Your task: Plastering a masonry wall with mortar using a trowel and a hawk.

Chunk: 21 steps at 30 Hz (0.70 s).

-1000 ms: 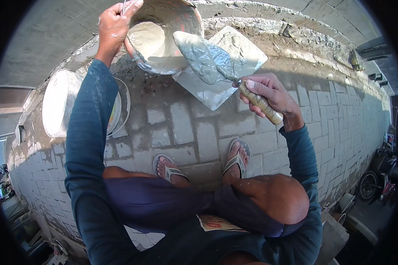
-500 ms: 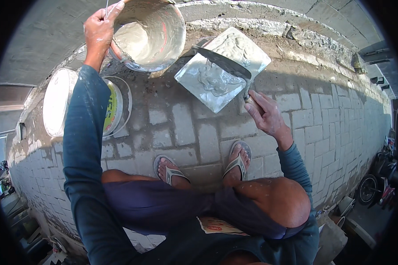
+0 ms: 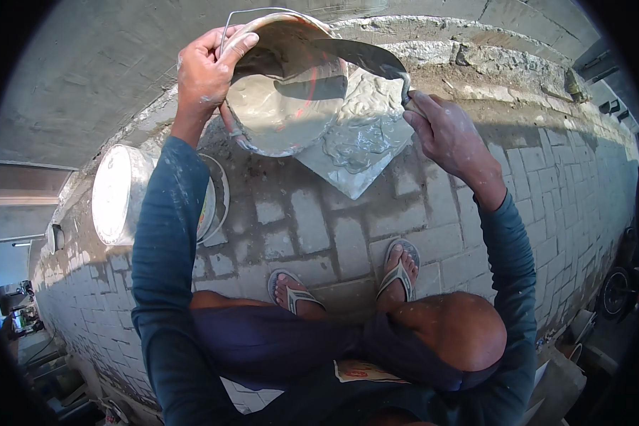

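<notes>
My left hand grips the rim of a tilted bucket, thumb over the edge, near its wire handle. Wet grey mortar lies inside the bucket. In my right hand is the handle of a trowel. Its dark blade reaches left over the bucket's mouth and casts a shadow on the mortar. Below and right of the bucket, a pale square board lies on the ground with a spread heap of mortar. The bucket hides the board's left part.
A white pail lies on its side at the left, partly behind my left forearm. A rough concrete ledge runs along the wall beyond the board. Grey paving blocks lie under my sandalled feet.
The bucket has moved right and now overlaps the board. More mortar covers the board. My right hand has lifted the trowel from over the board to the bucket's mouth.
</notes>
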Tool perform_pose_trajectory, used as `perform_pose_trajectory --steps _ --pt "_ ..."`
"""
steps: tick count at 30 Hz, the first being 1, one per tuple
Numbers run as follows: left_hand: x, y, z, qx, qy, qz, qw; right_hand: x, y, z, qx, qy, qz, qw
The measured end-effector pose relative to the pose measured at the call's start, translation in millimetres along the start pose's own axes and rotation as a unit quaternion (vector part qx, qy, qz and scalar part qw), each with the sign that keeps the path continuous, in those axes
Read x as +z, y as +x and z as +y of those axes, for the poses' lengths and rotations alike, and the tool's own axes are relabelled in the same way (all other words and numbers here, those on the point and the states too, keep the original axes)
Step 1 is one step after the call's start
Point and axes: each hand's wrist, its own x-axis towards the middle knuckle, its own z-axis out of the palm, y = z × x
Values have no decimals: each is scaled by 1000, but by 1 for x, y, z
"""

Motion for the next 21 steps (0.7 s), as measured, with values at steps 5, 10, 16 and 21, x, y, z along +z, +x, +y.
perform_pose_trajectory --steps 5,10,16,21 --pt "18 -5 24 -6 -103 1 995 -18 10 10 28 27 -78 996" --pt "38 -6 37 19 -108 8 994 16 -5 37 224 429 -320 814" --pt "20 8 3 32 -11 82 996 41 -43 22 197 606 -332 695" --pt "-15 14 -36 -73 -71 179 979 53 -80 17 66 355 -76 929"
